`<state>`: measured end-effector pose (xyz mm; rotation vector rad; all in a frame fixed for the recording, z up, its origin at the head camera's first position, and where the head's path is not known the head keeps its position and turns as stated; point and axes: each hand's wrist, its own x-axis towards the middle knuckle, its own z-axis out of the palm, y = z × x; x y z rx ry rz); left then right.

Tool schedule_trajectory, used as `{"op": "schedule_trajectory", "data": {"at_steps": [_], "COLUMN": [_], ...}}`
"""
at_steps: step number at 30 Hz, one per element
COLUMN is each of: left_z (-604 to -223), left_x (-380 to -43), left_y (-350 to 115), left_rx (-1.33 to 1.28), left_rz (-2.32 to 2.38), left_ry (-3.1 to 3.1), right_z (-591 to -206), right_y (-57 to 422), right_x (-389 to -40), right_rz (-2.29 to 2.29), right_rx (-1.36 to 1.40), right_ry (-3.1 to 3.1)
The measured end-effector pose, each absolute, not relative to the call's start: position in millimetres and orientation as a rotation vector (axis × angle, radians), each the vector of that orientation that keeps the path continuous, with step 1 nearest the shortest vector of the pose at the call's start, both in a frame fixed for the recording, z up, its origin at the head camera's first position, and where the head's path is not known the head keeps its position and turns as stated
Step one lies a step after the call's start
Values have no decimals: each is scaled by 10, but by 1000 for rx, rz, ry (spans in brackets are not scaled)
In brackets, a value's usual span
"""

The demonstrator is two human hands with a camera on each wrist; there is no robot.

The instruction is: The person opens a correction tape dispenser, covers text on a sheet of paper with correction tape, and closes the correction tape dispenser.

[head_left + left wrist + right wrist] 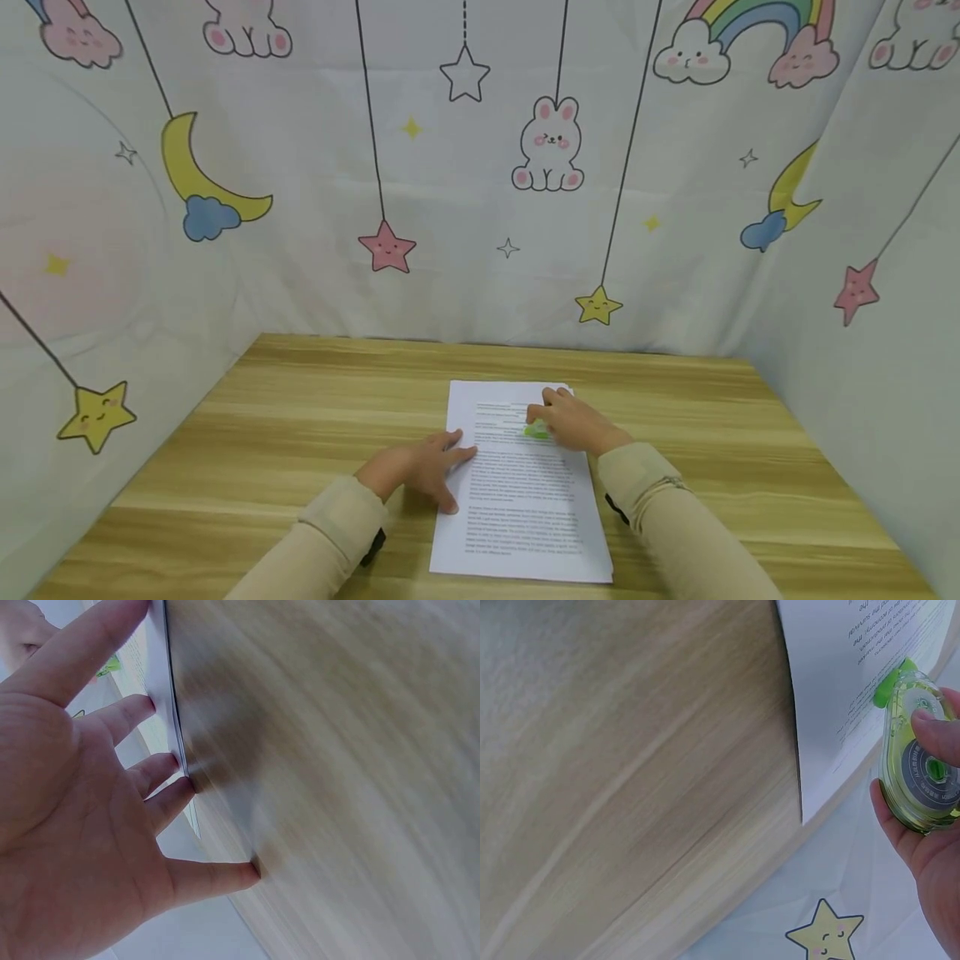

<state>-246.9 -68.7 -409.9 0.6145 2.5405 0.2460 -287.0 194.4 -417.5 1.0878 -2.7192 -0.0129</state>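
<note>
Printed white paper (448, 554), apparently several stacked sheets, lies on the wooden table with text down most of its length. My right hand (573, 421) pinches a green, see-through correction tape (536, 431) over the upper text. In the right wrist view, the thumb lies across the round label of the correction tape (924, 776), and its green tip end points to the page. With fingers spread, my left hand (429, 468) rests at the paper's left edge. The left wrist view shows the fingertips of that hand (82, 810) along the edge, the little finger on the wood.
The wooden table (300, 417) extends around the paper on both sides. White fabric (465, 183) printed with stars, moons and rabbits encloses it at the back, left and right.
</note>
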Motion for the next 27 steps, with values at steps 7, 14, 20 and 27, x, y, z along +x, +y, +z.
{"op": "schedule_trajectory", "data": {"at_steps": [7, 14, 20, 27], "left_z": [-4105, -4149, -4127, -4078], "left_x": [-2475, -2474, -2461, -2457], "left_y": [-684, -679, -675, -675], "left_rx": [595, 607, 627, 583], "left_rz": [233, 224, 235, 249], "left_ry": [2551, 2540, 2550, 2545], "right_z": [-4168, -4247, -4267, -4191], "right_y": [1939, 2033, 2138, 2150], "right_x": [-2852, -2858, -2863, -2840], "right_rz": [-9, 214, 382, 374], "right_rx": [1084, 1077, 912, 866], "right_ry": [-2718, -2676, -2710, -2750]}}
